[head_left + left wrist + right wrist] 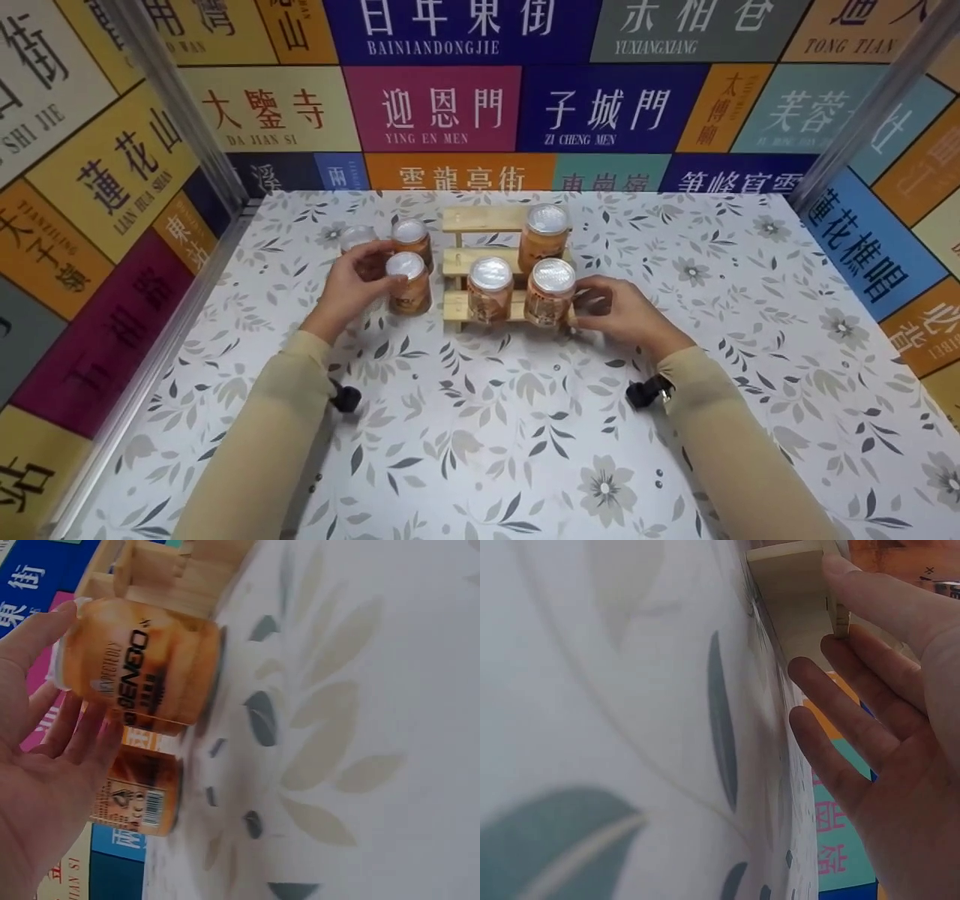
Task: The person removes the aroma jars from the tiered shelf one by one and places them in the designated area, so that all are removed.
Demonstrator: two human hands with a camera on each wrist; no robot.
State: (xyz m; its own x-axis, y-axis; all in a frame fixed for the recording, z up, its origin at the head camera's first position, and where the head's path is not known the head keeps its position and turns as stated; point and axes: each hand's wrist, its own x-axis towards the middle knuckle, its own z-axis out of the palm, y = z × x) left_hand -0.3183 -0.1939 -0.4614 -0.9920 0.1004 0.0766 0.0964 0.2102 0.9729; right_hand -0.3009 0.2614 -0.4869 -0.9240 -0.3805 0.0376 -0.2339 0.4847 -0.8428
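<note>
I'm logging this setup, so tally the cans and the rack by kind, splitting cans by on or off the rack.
Wooden rack: 1
Cans on the rack: 3
Cans off the rack: 3
Total: 7

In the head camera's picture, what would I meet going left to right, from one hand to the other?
Left hand, can in its grip, left front can on the wooden rack, right front can, right hand.
</note>
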